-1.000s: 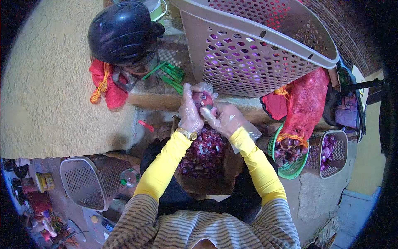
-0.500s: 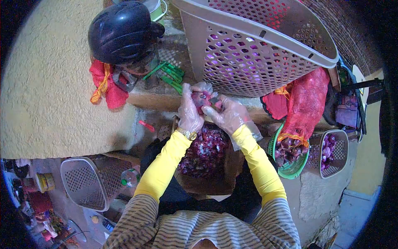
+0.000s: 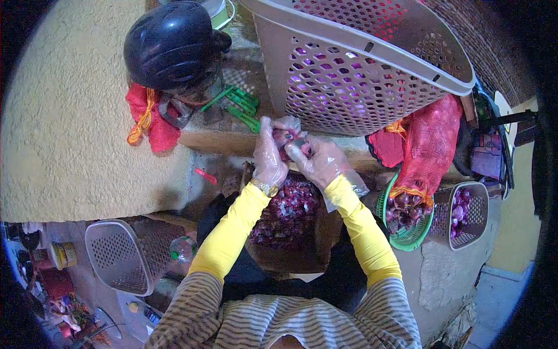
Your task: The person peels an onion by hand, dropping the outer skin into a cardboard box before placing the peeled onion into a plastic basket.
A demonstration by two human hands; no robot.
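Observation:
In a clear plastic glove, my left hand [image 3: 271, 156] is closed round a red onion [image 3: 283, 138]. My right hand [image 3: 318, 163], gloved the same way, meets it at the onion, with its fingers closed on a small dark blade [image 3: 300, 143] that is partly hidden. Below both hands, a box [image 3: 290, 260] between my legs holds purple onion skins [image 3: 288, 209]. Just beyond the fingertips lie green handles [image 3: 241, 107] on the ledge.
A big perforated basket [image 3: 360, 81] stands ahead. To the right are a red mesh sack [image 3: 433, 142], a green basket [image 3: 410, 239] of onions and a smaller basket [image 3: 469, 215] with onions. A black helmet [image 3: 171, 46] sits ahead left; another basket [image 3: 119, 256] lies at lower left.
Both hands have shifted very slightly, and the fingers of my right hand have moved a little against the onion. The surroundings look the same.

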